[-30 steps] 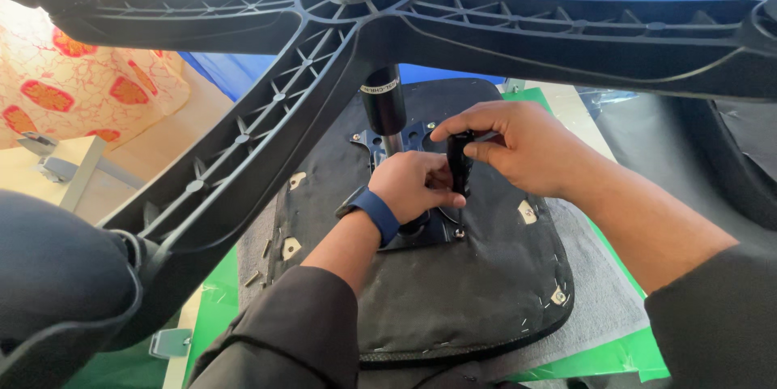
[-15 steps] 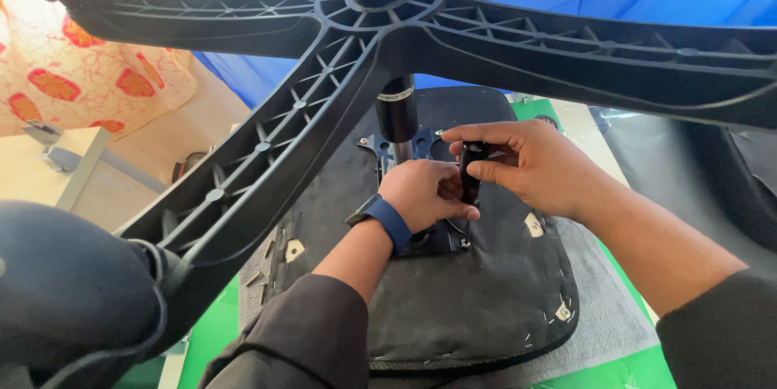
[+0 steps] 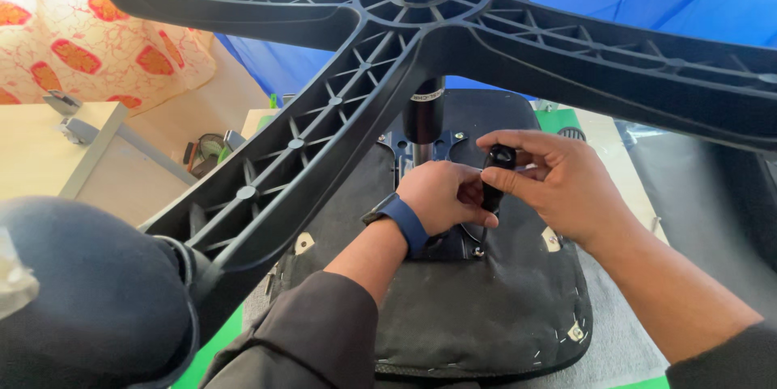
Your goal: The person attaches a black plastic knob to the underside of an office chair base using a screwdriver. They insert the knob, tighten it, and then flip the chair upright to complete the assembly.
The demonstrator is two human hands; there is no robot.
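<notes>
Head view: a small black handle [image 3: 495,172] is pinched between thumb and fingertips of the right hand [image 3: 558,187], just above the metal plate [image 3: 421,150] on the upturned seat underside [image 3: 477,308]. The left hand [image 3: 441,195] is closed loosely beside it at 9 o'clock, fingers curled against the handle's lower end. A slip is judged possible, since only the fingertips are used; the handle could be dropped onto the black fabric. The black star base [image 3: 421,33] overhead at 12 o'clock and the gas post [image 3: 425,114] crowd the hands, so knuckles could be knocked.
</notes>
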